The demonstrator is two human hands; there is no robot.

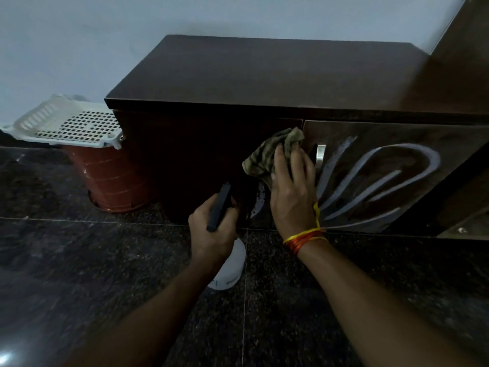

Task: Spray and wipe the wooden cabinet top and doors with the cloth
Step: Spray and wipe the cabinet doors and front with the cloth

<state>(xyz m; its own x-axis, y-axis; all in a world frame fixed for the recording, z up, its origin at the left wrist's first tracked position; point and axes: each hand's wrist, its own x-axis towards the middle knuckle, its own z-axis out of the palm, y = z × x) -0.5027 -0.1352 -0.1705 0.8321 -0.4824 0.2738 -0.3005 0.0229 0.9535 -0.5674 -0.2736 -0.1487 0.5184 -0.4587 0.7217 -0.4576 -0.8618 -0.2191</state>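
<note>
Wiping a Cabinet Door, Spray Bottle in the Other Hand

Wiping position, head view: the right hand [291,186] presses a crumpled olive-patterned cloth [272,152] against the cabinet front, at the seam between the left door [198,160] and the right door [383,176]. Fingers spread flat over the cloth, palm toward the wood; cloth bunched above and left of the fingertips.

Item, right wrist: orange and yellow thread band [305,238], several turns, a loose end trailing up.

Item, left hand [214,231]: closed in a fist around the neck of a spray bottle [229,266]. White body hangs below the fist; dark trigger head [219,207] projects upward, toward the door.

Item, cabinet [264,75]: dark wood, flat top, low to the floor. Metal handle [320,157] on the right door, just beside the cloth. Right door carries pale curved inlay strips [397,170]. Wet gleam on the lower door between the two hands.

Item, left of the cabinet: reddish-brown bucket [113,181], inverted, with a white perforated plastic tray [71,123] resting on it.

Floor [79,247]: dark speckled stone tiles, pale joints.

Wall [79,35]: plain, pale.
</note>
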